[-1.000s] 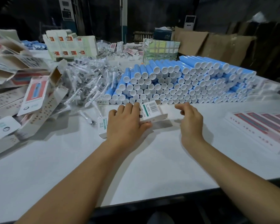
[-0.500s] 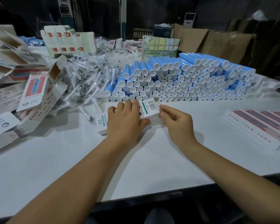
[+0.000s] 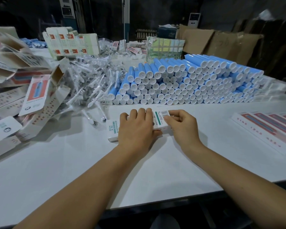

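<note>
A long white carton [image 3: 112, 129] with green print and a barcode label lies on the white table [image 3: 73, 162], just in front of the blue tube stack. My left hand [image 3: 136, 128] covers its middle, fingers over the top and thumb curled along the near side. My right hand [image 3: 182, 124] has its fingers curled at the carton's right end, by the barcode flap [image 3: 162, 115].
A big stack of blue tubes with white caps [image 3: 188, 81] lies behind the hands. Bagged brush heads [image 3: 89, 83] are heaped to its left. Open cartons [image 3: 38, 100] pile at the far left. Flat red-printed boxes [image 3: 267, 128] lie at the right. The table's front edge runs below my forearms.
My right hand moved left from open table to the carton's right end and closed its fingers on the flap. My left hand stayed on the carton.
</note>
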Demonstrator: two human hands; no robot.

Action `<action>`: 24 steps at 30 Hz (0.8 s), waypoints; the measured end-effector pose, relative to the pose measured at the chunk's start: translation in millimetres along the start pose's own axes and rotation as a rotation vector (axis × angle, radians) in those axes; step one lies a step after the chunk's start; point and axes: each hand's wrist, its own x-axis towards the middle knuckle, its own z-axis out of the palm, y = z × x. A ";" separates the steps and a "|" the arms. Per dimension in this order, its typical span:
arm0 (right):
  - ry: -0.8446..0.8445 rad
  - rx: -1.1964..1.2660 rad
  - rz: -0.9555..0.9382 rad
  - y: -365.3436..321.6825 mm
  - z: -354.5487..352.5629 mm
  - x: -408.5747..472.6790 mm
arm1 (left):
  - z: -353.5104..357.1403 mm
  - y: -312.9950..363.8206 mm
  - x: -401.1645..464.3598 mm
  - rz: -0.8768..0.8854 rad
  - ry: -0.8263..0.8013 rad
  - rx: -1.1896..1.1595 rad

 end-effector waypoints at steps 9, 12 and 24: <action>-0.065 0.100 0.050 -2.8 4.6 1.9 | -0.4 3.0 -2.8 -0.012 -0.006 0.038; -0.091 0.072 0.027 -1.7 4.2 2.3 | -0.9 2.1 -1.2 -0.023 -0.009 0.029; -0.298 0.901 0.461 -5.4 0.0 14.6 | -5.9 5.2 1.6 -0.102 0.017 -0.061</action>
